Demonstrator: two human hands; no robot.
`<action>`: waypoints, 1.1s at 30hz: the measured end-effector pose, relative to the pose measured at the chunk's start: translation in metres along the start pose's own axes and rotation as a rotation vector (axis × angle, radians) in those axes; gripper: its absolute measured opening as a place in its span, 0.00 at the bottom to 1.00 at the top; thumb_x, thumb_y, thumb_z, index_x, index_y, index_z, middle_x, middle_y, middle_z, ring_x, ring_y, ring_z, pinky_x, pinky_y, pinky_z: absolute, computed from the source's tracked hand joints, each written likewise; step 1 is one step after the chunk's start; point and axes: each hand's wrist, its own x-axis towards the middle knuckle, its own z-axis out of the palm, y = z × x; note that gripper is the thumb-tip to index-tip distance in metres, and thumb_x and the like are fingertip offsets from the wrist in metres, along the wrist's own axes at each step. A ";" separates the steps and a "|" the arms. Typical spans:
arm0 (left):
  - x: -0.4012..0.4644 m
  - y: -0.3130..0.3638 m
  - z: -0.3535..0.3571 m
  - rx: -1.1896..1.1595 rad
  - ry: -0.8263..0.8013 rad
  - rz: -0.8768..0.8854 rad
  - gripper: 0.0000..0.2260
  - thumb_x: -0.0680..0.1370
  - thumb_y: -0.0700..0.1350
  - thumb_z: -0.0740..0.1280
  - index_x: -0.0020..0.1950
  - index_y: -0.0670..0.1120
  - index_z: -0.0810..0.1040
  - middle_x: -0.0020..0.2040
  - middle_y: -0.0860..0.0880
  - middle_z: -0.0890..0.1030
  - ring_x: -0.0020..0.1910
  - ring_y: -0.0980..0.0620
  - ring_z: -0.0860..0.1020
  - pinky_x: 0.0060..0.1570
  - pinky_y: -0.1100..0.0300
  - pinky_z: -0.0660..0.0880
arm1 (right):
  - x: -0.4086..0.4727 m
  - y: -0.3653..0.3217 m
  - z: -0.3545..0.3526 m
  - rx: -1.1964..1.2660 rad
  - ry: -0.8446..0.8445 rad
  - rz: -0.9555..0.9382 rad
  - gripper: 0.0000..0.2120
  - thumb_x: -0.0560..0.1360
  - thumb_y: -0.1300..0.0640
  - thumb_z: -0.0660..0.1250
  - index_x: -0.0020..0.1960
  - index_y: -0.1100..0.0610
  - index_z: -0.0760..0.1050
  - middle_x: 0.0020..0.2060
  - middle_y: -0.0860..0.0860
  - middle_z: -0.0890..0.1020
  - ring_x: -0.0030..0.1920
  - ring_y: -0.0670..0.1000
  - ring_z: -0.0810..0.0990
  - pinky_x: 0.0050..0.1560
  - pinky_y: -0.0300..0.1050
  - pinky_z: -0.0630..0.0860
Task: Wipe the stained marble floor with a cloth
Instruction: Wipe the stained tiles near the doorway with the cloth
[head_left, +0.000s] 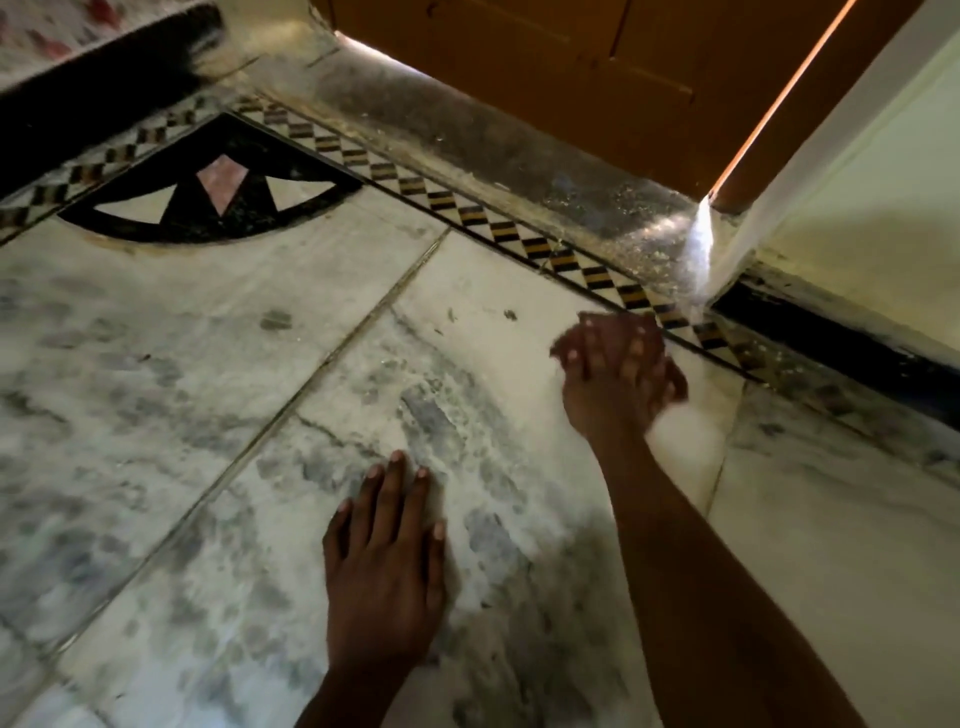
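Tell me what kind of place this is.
Likely a room in a home, at its doorway: a marble floor with an inlaid checkered border, a wooden door with light under it, and a painted wall.

Two hands (384, 561) (618, 374), one door (545, 67)

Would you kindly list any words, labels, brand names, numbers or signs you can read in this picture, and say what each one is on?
None: no readable text shows anywhere.
The marble floor, checkered inlay border, black fan-shaped inlay, wooden door and wall carry only patterns or plain surfaces.
The patterned fabric at the top left is blurred, with no lettering discernible.
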 end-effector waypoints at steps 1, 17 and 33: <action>-0.001 0.000 0.001 0.001 0.000 0.000 0.26 0.84 0.56 0.56 0.83 0.52 0.70 0.86 0.49 0.65 0.84 0.46 0.66 0.76 0.43 0.64 | 0.015 -0.027 0.003 0.007 -0.069 -0.036 0.26 0.85 0.33 0.46 0.83 0.29 0.47 0.86 0.51 0.35 0.84 0.64 0.34 0.81 0.71 0.34; -0.002 0.002 -0.002 -0.038 -0.013 -0.006 0.27 0.85 0.55 0.56 0.85 0.51 0.66 0.86 0.48 0.63 0.85 0.45 0.62 0.79 0.42 0.61 | -0.029 0.095 -0.031 0.060 0.005 0.202 0.28 0.86 0.35 0.49 0.84 0.33 0.48 0.86 0.54 0.38 0.85 0.66 0.36 0.80 0.70 0.34; -0.005 0.000 -0.003 -0.058 -0.028 0.018 0.27 0.86 0.57 0.54 0.85 0.51 0.65 0.87 0.48 0.63 0.85 0.43 0.62 0.80 0.40 0.60 | -0.065 0.116 -0.016 0.004 0.265 0.133 0.31 0.81 0.47 0.53 0.82 0.55 0.66 0.82 0.70 0.58 0.78 0.78 0.61 0.78 0.74 0.59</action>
